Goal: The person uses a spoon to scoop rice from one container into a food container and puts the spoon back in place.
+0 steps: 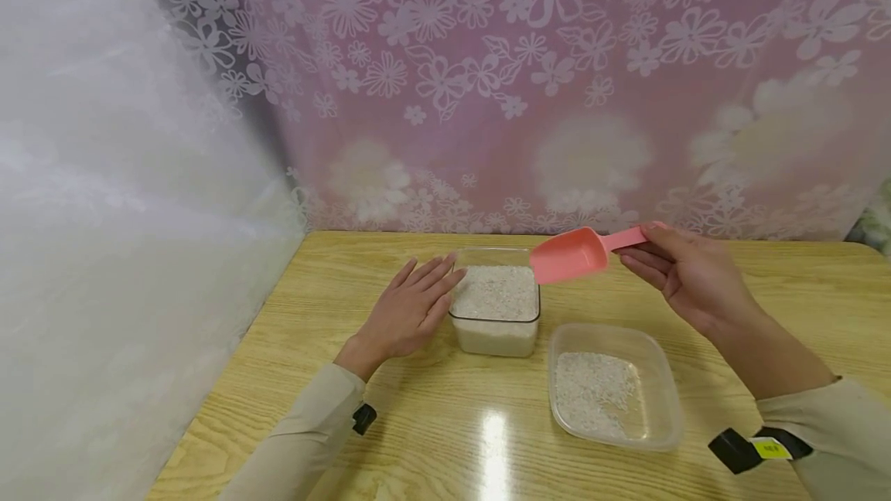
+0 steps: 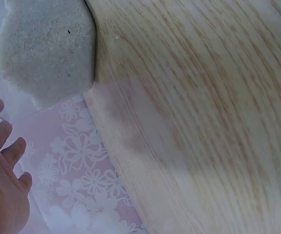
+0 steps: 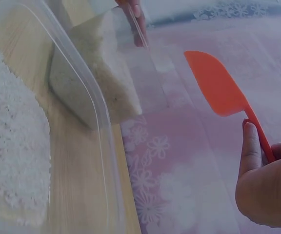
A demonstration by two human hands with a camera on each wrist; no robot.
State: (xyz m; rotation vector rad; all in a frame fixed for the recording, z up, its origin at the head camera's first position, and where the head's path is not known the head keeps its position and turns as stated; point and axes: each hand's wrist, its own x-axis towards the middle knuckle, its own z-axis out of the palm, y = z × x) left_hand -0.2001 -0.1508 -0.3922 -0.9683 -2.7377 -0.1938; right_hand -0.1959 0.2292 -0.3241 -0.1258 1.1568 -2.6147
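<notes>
My right hand [image 1: 696,277] pinches the handle of a pink scoop [image 1: 572,255], its bowl raised beside the top right edge of a clear square container [image 1: 496,337]. No rice shows in the scoop's bowl. White rice [image 1: 494,292] fills much of that container. Against its left rim rests my left hand [image 1: 411,311], fingers extended. A second, shallower plastic container [image 1: 661,408] stands nearer on the right, with a thinner layer of rice [image 1: 592,393] toward its left side. In the right wrist view, the scoop [image 3: 216,85] appears orange-red and side-on.
Both containers stand on a wood-grain table [image 1: 418,424]. Behind the table's far edge hangs a pink flowered curtain [image 1: 445,99]. A whitish sheet [image 1: 125,215] hangs along the left side. A black band with a yellow label [image 1: 771,448] circles the right sleeve.
</notes>
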